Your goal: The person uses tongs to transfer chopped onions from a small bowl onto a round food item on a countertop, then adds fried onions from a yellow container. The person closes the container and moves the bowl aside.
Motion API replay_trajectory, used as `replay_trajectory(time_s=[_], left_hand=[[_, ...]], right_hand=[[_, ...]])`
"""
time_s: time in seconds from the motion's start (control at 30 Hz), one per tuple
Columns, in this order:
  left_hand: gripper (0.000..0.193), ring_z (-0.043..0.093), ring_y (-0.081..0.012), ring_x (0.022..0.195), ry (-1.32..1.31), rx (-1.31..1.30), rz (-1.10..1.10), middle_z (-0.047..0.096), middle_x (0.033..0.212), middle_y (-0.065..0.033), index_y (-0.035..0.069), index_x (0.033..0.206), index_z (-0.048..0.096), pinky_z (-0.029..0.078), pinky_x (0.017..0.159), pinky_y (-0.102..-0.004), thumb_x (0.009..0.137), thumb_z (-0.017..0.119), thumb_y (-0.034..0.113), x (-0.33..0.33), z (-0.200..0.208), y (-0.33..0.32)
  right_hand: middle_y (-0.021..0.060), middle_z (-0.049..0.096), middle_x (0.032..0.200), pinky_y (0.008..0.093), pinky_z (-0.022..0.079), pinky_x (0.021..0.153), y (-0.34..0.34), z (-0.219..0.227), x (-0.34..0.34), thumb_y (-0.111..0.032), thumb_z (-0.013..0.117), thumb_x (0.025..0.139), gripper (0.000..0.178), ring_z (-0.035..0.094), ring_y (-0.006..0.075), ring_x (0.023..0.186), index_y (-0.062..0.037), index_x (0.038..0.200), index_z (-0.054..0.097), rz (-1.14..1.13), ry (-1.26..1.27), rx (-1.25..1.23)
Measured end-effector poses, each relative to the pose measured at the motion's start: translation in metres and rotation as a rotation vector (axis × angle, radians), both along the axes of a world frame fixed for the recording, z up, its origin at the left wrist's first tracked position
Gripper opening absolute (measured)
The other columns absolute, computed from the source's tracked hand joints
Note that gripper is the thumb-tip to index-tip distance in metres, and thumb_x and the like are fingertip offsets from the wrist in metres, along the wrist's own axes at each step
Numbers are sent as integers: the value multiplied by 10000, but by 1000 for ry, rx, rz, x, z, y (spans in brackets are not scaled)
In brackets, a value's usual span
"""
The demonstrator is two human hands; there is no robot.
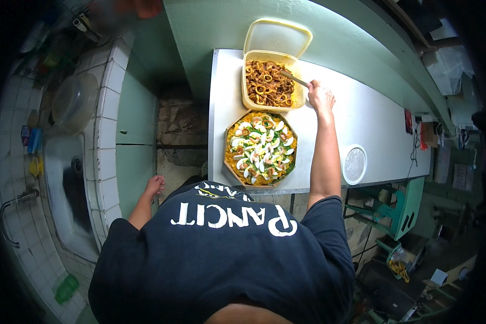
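One tap (21, 201), bent metal, on the far-left tiled wall. One sink (53, 162), pale, with a dark area inside. One basin (74, 100), clear plastic, round, just beyond the sink. One counter (108, 97), edged in white tile. One cabinet (132, 116), pale green, below the counter edge.

One left hand (155, 185), lowered beside the body, well apart from the food. Fingers partly curled; the palm is hidden, so how far it is open and whether it holds anything cannot be told.

One shirt (221, 270), black, white lettering, worn by the person.

One table (362, 113), white. One tray (235, 175), eight-sided, on the table's near left part; filled with orange-yellow food, topped with egg slices (263, 164) and green bits.

One tub (278, 55), yellow plastic, square with rounded corners, directly beyond the tray; part-filled with brown ring-shaped pieces (260, 89). One lid (278, 36), pale yellow, raised at the tub's far side.

One utensil (298, 80), slanting over the tub's right side, its far end at the pieces.

One right hand (321, 97), closed around the utensil's handle, just right of the tub.

One stool (410, 213), green, right of the table.
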State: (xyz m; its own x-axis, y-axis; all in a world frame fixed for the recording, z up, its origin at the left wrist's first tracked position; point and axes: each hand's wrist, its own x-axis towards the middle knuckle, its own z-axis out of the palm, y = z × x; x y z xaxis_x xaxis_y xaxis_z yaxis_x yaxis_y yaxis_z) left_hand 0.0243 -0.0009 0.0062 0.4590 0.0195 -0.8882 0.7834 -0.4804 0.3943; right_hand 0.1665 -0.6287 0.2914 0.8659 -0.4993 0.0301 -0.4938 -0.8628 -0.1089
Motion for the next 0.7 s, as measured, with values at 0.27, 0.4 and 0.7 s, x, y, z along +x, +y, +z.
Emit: replay_trajectory(time_s=[0.27, 0.4, 0.7], left_hand=[[231, 561, -86, 677, -22, -49, -32, 613, 874, 53, 205, 1121, 605, 430, 566, -281, 929, 518, 300, -19, -34, 25], [237, 566, -91, 672, 5, -40, -25, 618, 881, 55, 207, 1122, 607, 434, 575, -288, 927, 523, 312, -25, -40, 37], [281, 585, -110, 711, -40, -21, -209, 621, 899, 37, 194, 1148, 609, 449, 614, -312, 930, 537, 355, 31, -28, 22]], right_hand=[[140, 690, 938, 438, 491, 823, 16, 37, -42, -378, 490, 935, 291, 649, 342, 930, -195, 1068, 673, -54, -140, 97], [139, 686, 816, 387, 498, 734, 15, 49, -115, -320, 543, 917, 268, 664, 307, 780, -121, 1001, 701, -36, -285, 237], [107, 652, 828, 321, 469, 664, 41, 43, -296, -198, 602, 896, 183, 639, 231, 744, -47, 955, 687, -121, -125, 221]])
